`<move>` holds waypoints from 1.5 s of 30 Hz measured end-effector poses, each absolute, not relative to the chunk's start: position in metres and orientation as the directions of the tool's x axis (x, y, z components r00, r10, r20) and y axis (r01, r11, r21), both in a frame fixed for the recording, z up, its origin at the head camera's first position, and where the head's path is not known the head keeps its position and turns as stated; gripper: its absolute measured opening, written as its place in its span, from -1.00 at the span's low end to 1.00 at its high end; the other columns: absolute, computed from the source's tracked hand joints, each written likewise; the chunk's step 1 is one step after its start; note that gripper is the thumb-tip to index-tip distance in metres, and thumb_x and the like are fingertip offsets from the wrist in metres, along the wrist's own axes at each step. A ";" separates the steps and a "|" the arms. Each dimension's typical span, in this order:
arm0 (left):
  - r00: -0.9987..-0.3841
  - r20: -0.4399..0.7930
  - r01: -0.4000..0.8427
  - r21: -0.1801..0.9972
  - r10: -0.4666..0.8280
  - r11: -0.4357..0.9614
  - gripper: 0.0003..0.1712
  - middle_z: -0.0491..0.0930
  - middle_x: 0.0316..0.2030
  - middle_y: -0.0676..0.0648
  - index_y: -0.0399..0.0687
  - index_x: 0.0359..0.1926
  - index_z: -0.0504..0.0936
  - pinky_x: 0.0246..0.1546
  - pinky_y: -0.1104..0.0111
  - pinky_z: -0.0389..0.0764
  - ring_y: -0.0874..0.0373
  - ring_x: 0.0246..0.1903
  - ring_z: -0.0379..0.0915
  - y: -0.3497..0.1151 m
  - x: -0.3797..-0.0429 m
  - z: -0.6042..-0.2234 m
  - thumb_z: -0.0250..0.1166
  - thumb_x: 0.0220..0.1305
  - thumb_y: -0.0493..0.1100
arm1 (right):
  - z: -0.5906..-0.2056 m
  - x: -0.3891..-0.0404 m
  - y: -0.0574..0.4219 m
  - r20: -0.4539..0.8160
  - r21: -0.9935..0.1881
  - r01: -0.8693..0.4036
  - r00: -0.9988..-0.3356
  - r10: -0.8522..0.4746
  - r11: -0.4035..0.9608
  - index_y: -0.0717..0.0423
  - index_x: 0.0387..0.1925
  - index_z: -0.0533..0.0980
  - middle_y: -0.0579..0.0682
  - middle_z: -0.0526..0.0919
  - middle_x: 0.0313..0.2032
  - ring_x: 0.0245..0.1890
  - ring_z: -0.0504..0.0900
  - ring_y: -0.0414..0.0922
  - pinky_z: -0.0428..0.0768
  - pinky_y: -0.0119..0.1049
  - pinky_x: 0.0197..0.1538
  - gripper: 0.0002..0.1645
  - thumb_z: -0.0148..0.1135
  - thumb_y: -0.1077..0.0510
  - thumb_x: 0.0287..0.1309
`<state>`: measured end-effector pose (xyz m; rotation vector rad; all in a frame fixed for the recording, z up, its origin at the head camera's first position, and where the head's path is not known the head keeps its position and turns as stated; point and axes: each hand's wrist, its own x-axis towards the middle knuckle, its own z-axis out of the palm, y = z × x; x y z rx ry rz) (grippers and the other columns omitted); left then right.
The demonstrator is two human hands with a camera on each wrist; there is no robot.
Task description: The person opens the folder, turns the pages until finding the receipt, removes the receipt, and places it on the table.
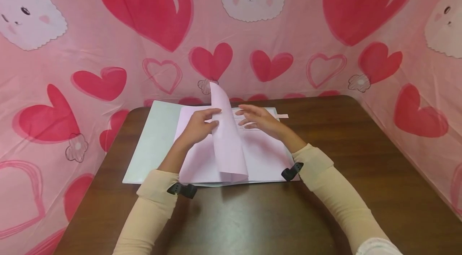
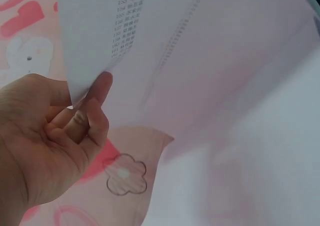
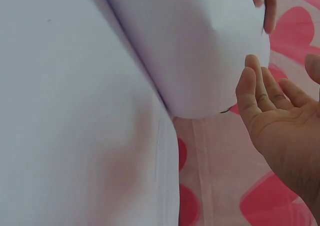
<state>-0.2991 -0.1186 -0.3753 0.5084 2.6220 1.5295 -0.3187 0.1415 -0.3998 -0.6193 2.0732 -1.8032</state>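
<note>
A folder with a pale green cover (image 1: 153, 142) lies spread on the table, holding a stack of pinkish-white paper (image 1: 270, 158). One sheet (image 1: 229, 142) stands up from the middle, curving as it turns. My left hand (image 1: 197, 127) pinches this sheet by its outer edge between thumb and fingers. Printed rows of numbers and characters show on the sheet in the left wrist view, beside the left hand (image 2: 55, 141). On the sheet's other side hovers my right hand (image 1: 262, 120), over the right-hand pages. Its fingers are loosely extended, holding nothing, in the right wrist view (image 3: 280, 111).
The brown wooden table (image 1: 346, 158) extends around the folder. A small pale tab (image 1: 282, 116) sticks out at the folder's upper right. Behind the table hangs a pink cloth (image 1: 303, 26) with hearts and white animal faces. Black bands (image 1: 184, 190) circle both wrists.
</note>
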 end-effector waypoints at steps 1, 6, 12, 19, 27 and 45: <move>-0.946 0.109 0.246 0.855 0.306 0.457 -0.48 0.49 0.35 -0.32 -0.21 0.32 0.54 -0.03 0.07 0.76 -0.26 0.29 0.51 -0.122 -0.300 -0.375 0.19 0.34 -0.35 | -0.401 -0.318 0.143 0.041 -0.988 -0.111 -0.855 -0.516 0.104 0.21 0.53 0.17 0.40 0.36 0.40 0.03 0.72 -0.14 0.57 0.02 0.34 -0.37 -0.10 0.16 0.52; -0.956 0.087 0.215 0.856 0.279 0.470 -0.52 0.46 0.39 -0.27 -0.18 0.30 0.57 -0.13 0.25 0.75 -0.24 0.33 0.47 -0.141 -0.303 -0.376 0.18 0.36 -0.33 | -0.410 -0.318 0.152 0.050 -0.988 -0.115 -0.873 -0.485 0.106 0.22 0.50 0.21 0.32 0.45 0.35 -0.03 0.72 -0.28 0.61 -0.09 0.32 -0.41 -0.09 0.19 0.53; -0.969 0.066 0.180 0.854 0.240 0.489 -0.54 0.41 0.43 -0.26 -0.18 0.29 0.57 0.09 0.07 0.69 -0.27 0.40 0.38 -0.160 -0.308 -0.380 0.17 0.40 -0.32 | -0.417 -0.317 0.161 0.051 -0.985 -0.123 -0.880 -0.472 0.123 0.23 0.49 0.23 0.25 0.52 0.29 0.05 0.72 -0.14 0.57 0.02 0.35 -0.40 -0.06 0.16 0.52; -0.981 0.052 0.138 0.868 0.189 0.477 -0.53 0.35 0.47 -0.27 -0.20 0.31 0.55 0.46 -0.07 0.35 -0.30 0.47 0.26 -0.176 -0.310 -0.389 0.17 0.40 -0.32 | -0.425 -0.311 0.171 0.038 -0.984 -0.111 -0.894 -0.446 0.139 0.32 0.47 0.23 0.31 0.51 0.30 0.14 0.70 0.06 0.53 0.11 0.35 -0.41 -0.04 0.20 0.51; -0.988 0.067 0.124 0.877 0.138 0.463 -0.53 0.42 0.39 -0.34 -0.30 0.29 0.55 0.51 -0.02 0.30 -0.20 0.50 0.23 -0.189 -0.310 -0.397 0.15 0.38 -0.37 | -0.437 -0.306 0.177 0.115 -0.914 -0.246 -0.920 -0.374 0.322 0.47 0.38 0.30 0.46 0.46 0.32 0.36 0.46 0.35 0.42 0.20 0.41 -0.43 0.07 0.27 0.45; -0.993 -0.103 -0.073 0.910 0.051 0.409 -0.50 0.27 0.50 -0.28 -0.22 0.38 0.47 0.58 -0.02 0.15 -0.15 0.57 0.07 -0.214 -0.306 -0.411 0.12 0.46 -0.27 | -0.471 -0.285 0.202 0.129 -0.760 -0.316 -0.930 -0.346 0.568 0.41 0.40 0.31 0.40 0.33 0.44 0.50 0.26 0.33 0.17 0.25 0.54 -0.30 0.27 0.19 0.34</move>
